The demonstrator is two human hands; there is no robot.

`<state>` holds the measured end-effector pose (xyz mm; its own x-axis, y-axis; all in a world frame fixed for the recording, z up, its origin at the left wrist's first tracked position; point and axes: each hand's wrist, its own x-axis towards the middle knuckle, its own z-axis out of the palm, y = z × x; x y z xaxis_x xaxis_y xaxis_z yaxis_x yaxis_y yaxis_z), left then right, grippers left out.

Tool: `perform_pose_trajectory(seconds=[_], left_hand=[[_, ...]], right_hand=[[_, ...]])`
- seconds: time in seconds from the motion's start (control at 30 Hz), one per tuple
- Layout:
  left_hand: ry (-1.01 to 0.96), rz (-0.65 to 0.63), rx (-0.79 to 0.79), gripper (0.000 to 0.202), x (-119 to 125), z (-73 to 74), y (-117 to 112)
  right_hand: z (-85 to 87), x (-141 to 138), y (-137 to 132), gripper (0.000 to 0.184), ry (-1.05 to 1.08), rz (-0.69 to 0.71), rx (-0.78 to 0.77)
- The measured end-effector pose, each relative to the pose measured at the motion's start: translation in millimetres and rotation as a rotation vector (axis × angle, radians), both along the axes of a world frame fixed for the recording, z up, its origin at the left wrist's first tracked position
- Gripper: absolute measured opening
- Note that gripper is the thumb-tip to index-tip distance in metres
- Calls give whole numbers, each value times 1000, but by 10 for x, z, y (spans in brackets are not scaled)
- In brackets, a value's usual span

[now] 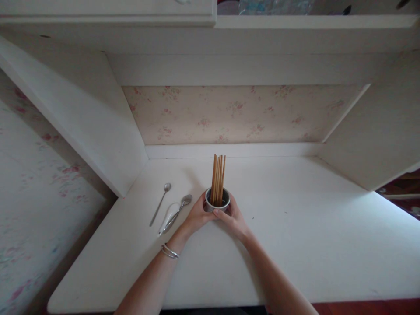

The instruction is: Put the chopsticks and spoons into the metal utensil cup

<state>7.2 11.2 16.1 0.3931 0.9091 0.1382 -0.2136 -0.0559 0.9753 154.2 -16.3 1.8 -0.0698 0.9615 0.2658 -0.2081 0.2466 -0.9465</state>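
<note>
A small round cup stands on the white desk, holding several wooden chopsticks upright. My left hand wraps the cup's left side, fingers curled round it. On the cup's right side my right hand does the same, thumb near the rim. Silver bangles sit on my left wrist.
Left of the cup lie a metal spoon and a second spoon resting on a white ceramic spoon. The desk sits in a white alcove with floral wallpaper behind and side panels left and right. A shelf runs overhead.
</note>
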Motion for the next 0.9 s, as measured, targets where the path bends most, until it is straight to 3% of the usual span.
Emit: perform_pose_trajectory(seconds=[0.23,0.3,0.4,0.53,0.63,0.73,0.9], left_hand=[[144,-23,78,82,-128,144,-80],[266,67,96,72,-253,179,-54],[512,253,78,37,-555,277,71],[850,455,126,29,-1108,394,339],[1211,480,150,25,-1485,352,513],[1551,385,123,32,-1698,226,610],[1659,302,128,39,-1719,87,662]], right_hand=[[-24,-2,9,70,6,-24,-2],[-28,-1,13,70,6,-22,-8],[-32,3,17,72,12,-26,-17],[-31,8,16,72,12,-17,-40],[-35,10,13,71,18,-2,-47],[-45,8,11,71,20,0,-48],[-53,5,3,73,14,-18,-59]])
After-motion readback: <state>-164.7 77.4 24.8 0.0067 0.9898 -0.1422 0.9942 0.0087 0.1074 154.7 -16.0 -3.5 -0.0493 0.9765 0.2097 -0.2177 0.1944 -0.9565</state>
